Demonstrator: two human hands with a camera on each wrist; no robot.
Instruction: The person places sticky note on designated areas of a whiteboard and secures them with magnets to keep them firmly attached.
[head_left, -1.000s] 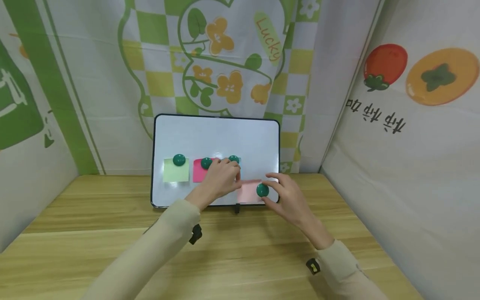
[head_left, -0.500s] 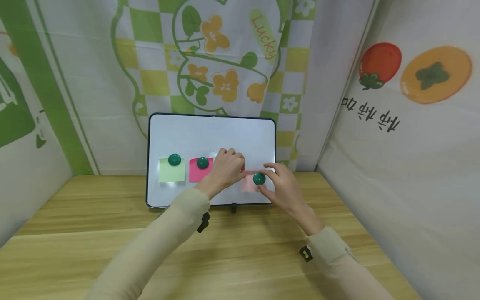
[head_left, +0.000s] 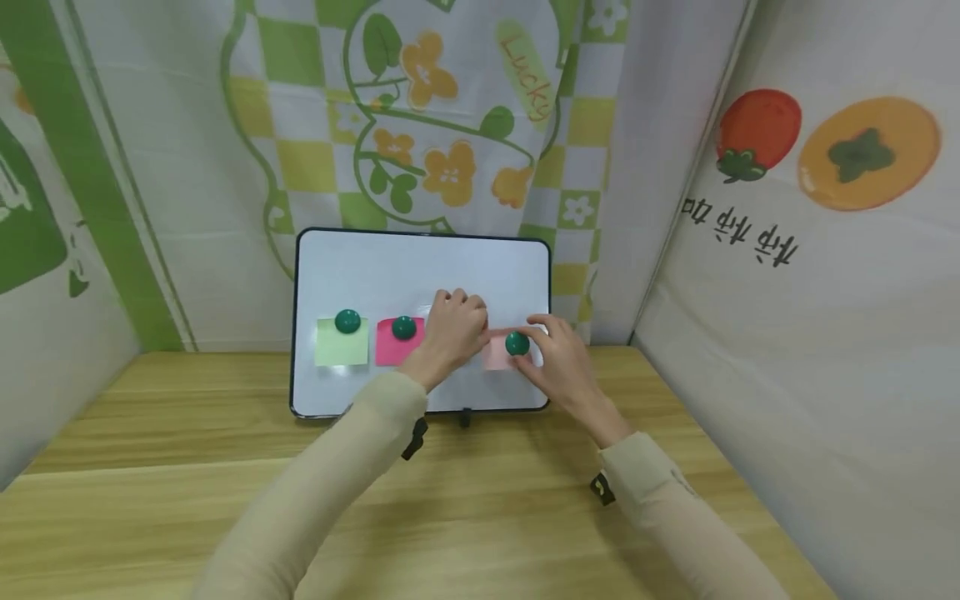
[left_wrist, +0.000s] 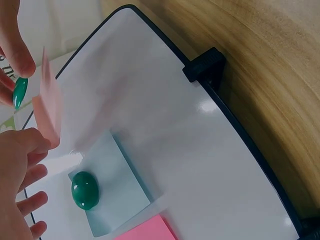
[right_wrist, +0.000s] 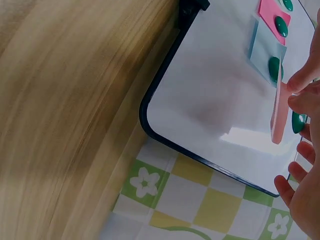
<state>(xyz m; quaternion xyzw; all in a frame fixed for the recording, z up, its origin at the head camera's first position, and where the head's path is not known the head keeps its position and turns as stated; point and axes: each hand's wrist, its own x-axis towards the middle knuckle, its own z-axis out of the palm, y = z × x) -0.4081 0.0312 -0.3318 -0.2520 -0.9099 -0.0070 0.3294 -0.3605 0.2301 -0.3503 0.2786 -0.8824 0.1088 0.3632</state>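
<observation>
My left hand (head_left: 450, 333) pinches a pale pink sticky note (left_wrist: 49, 112) by its upper edge, with finger and thumb. The note stands off the whiteboard (head_left: 375, 262) in both wrist views. To its right, my right hand (head_left: 566, 367) holds a round green magnet (head_left: 517, 343) between thumb and fingers, in front of the note. On the board, a light green note (head_left: 341, 348) and a bright pink note (head_left: 390, 350) each sit under a green magnet. A light blue note (left_wrist: 117, 185), hidden behind my left hand in the head view, also has a green magnet (left_wrist: 85, 190).
The black-rimmed whiteboard leans back on the wooden table (head_left: 465, 517), with a small black clip foot (left_wrist: 205, 66) at its lower edge. Behind it hangs a green and white patterned curtain (head_left: 307, 167). Printed white cloth (head_left: 795, 333) forms the right side.
Both hands have moved up along the board, carrying the pale pink note and the magnet higher. The left hand also shifted slightly right and now covers the blue note's magnet.
</observation>
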